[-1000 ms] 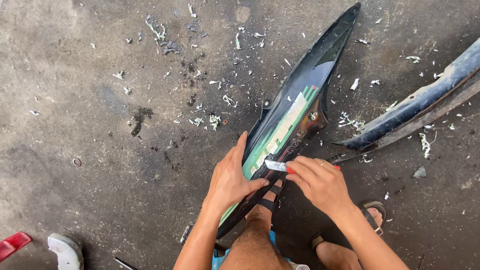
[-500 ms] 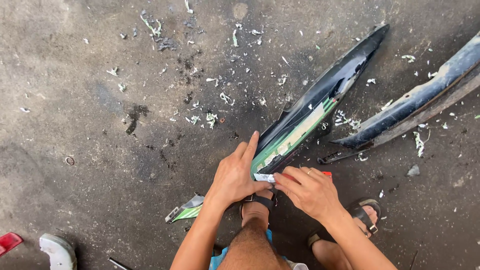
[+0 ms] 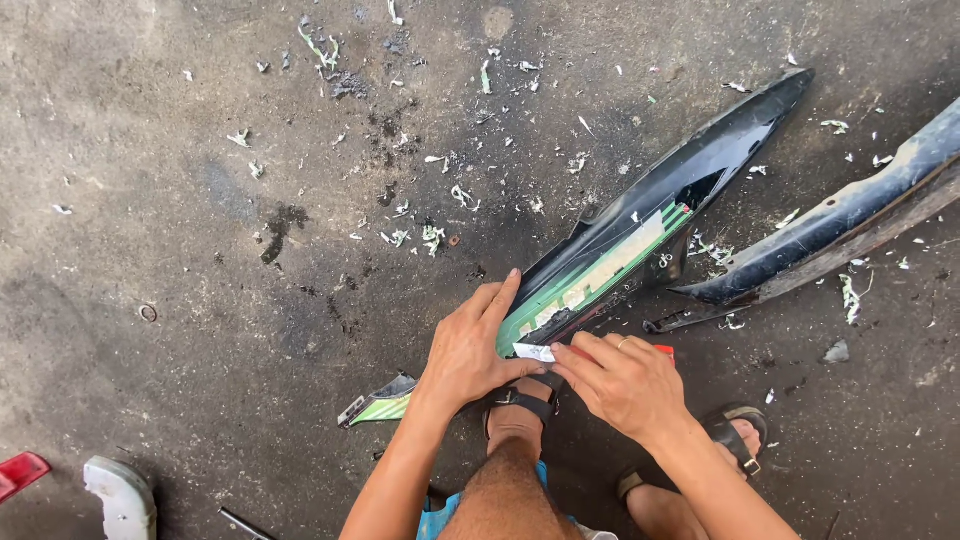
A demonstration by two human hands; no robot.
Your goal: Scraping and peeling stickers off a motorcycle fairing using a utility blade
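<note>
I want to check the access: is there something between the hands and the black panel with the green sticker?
Nothing visible: the left hand lies flat on the black panel, and the right hand pinches the sticker strip at its edge.

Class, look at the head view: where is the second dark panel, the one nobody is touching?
The second panel lies on the concrete floor at the right edge, just right of the striped panel that both hands are working on.

Soft, even daylight falls on the concrete floor (image 3: 200, 300), with only faint shadows. The glossy black panel (image 3: 700, 170) shows mild sheen. The focus is sharp, and the edges bend slightly.
</note>
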